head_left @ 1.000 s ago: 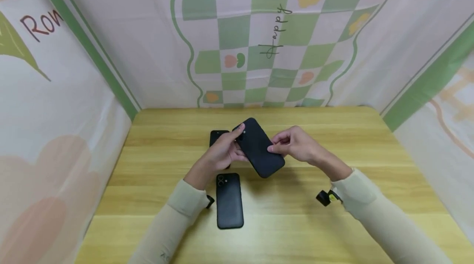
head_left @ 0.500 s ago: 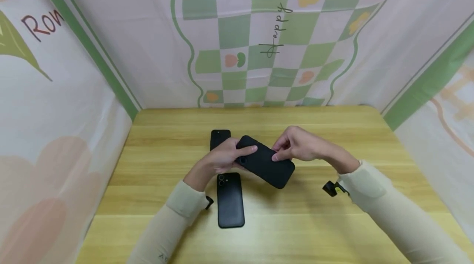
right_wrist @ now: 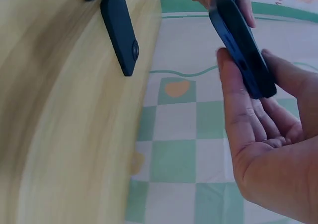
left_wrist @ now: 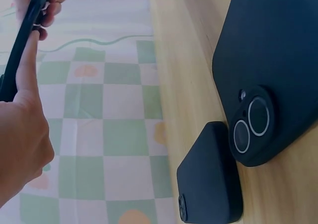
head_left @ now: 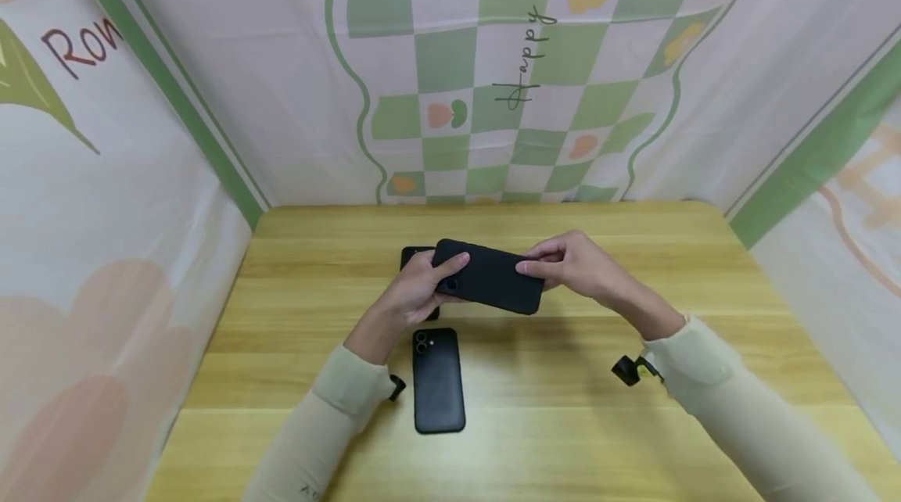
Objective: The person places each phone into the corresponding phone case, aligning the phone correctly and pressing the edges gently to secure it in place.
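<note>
Both hands hold up a black phone (head_left: 493, 279) above the table, its camera end toward the left. My left hand (head_left: 415, 287) grips that end, thumb across the back beside a lens. At the opposite end, my right hand (head_left: 580, 267) pinches a corner, thumb on top and fingers beneath; the right wrist view shows the edge of this phone (right_wrist: 243, 50) between thumb and fingers. A second black phone (head_left: 438, 389) lies camera side up on the table nearer the person. Partly hidden behind my left hand lies a third black phone (head_left: 417, 252), also seen in the left wrist view.
The wooden table (head_left: 633, 424) reaches back to a checked fabric wall (head_left: 493, 95). Fabric also hangs at the left and right sides. A small dark wrist camera (head_left: 626, 371) sticks out from the right sleeve (head_left: 704, 361).
The held phone has turned from a steep slant to nearly crosswise, first dipping toward the person, then rising back. Both hands have kept their hold. The two phones on the table have not moved.
</note>
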